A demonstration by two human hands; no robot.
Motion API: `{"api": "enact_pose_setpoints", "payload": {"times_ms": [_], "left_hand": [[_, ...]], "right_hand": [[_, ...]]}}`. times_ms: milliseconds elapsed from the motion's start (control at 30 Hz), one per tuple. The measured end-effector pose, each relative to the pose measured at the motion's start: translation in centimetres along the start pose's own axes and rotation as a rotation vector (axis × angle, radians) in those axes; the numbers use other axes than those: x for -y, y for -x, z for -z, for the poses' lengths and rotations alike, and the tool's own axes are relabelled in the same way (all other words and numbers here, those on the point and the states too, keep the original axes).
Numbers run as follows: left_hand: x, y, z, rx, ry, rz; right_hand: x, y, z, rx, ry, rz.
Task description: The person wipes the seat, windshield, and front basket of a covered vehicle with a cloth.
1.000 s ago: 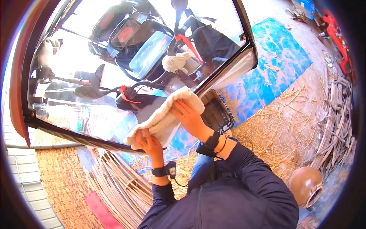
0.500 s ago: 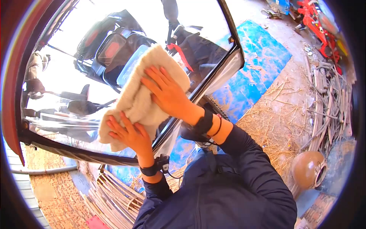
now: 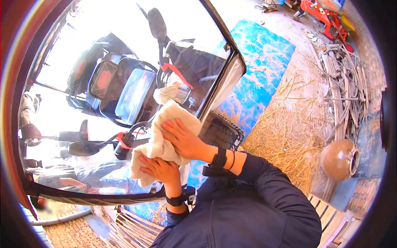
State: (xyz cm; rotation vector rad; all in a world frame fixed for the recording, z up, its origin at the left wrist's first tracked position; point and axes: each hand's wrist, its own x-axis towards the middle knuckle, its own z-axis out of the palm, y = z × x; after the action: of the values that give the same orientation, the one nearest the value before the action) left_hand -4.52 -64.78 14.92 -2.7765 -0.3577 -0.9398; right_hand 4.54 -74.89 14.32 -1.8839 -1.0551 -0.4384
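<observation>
A thick cream towel lies bunched against a clear, dark-framed windshield panel, near its lower right edge. On the towel's upper part my right hand rests with fingers stretched out and apart. My left hand presses on the lower end, its fingers spread too. Both palms hide part of the cloth. Through the panel show a handlebar with red ties, a black mirror and a vehicle's rear with a blue-grey plate. Reflections blur some of this.
Right of the panel, a blue sheet covers the ground beside a black basket and scattered straw. Further right are piled sticks, a brown jar and red machinery. Wooden slats lie below the panel.
Both hands have slid the towel down toward the panel's lower right corner, uncovering the plate and handlebar behind it. The view has also shifted, so the panel appears further left.
</observation>
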Motion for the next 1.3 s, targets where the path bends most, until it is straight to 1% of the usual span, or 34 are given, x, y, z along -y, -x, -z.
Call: {"api": "enact_pose_setpoints", "payload": {"times_ms": [33,100,167,267,400,433,500,567,633,700,767,800,867,900,967,1033,1100,1200,1267,1300], "left_hand": [[0.0,-0.6,0.0,-0.015,-0.013,0.002],[0.3,-3.3,0.2,-0.049,-0.013,-0.005],[1.2,-6.7,0.3,-0.209,-0.036,-0.038],[1.1,-12.9,2.0,-0.315,-0.078,-0.037],[0.0,-18.6,2.2,-0.396,-0.173,-0.111],[-0.9,-19.2,2.0,-0.399,-0.176,-0.129],[-3.3,-19.8,1.4,-0.316,-0.215,-0.172],[-5.0,-18.3,-0.2,-0.298,-0.188,-0.249],[-7.3,-15.5,-1.4,-0.074,-0.186,-0.291],[-8.3,-11.6,-3.6,0.081,-0.159,-0.339],[-8.8,-7.4,-6.0,0.128,-0.069,-0.353],[-8.6,-5.5,-7.1,0.143,-0.040,-0.361],[-8.1,-3.8,-8.6,0.206,-0.045,-0.377],[-8.4,-4.7,-8.4,0.202,-0.045,-0.383],[-8.8,-8.9,-7.2,0.233,-0.035,-0.463],[-10.7,-14.3,-5.1,0.155,-0.011,-0.486],[-12.2,-18.3,-4.7,0.031,0.021,-0.489],[-14.0,-18.9,-5.3,0.019,-0.024,-0.508],[-13.6,-16.2,-5.9,0.051,-0.023,-0.511],[-12.9,-14.1,-6.3,0.083,-0.025,-0.503]], "right_hand": [[-0.3,-0.5,-0.2,0.005,-0.005,0.027],[-0.3,-4.1,1.6,-0.029,0.019,0.128],[-0.3,-8.0,2.9,-0.104,0.041,0.212],[-0.7,-13.2,5.0,-0.202,0.017,0.297],[-3.6,-16.6,7.2,-0.309,0.032,0.321],[-4.9,-16.7,7.5,-0.341,0.012,0.280],[-6.8,-15.6,7.9,-0.394,-0.006,0.232],[-9.0,-12.7,8.1,-0.441,-0.026,0.101],[-10.8,-8.9,6.9,-0.420,-0.023,-0.039],[-11.8,-4.6,5.2,-0.409,0.048,-0.139],[-12.0,-0.1,2.8,-0.380,-0.013,-0.281],[-11.7,1.3,2.5,-0.393,-0.009,-0.284],[-11.4,2.9,2.4,-0.302,-0.022,-0.320],[-12.0,2.6,2.6,-0.309,-0.020,-0.320],[-13.9,0.7,3.4,-0.439,-0.028,-0.257],[-16.1,-2.5,6.9,-0.427,0.081,-0.289],[-18.2,-4.9,9.8,-0.474,0.002,-0.401],[-19.8,-5.3,10.4,-0.472,0.010,-0.456],[-18.6,-4.0,8.0,-0.552,0.024,-0.445],[-17.7,-2.8,6.8,-0.531,0.061,-0.431]]}}
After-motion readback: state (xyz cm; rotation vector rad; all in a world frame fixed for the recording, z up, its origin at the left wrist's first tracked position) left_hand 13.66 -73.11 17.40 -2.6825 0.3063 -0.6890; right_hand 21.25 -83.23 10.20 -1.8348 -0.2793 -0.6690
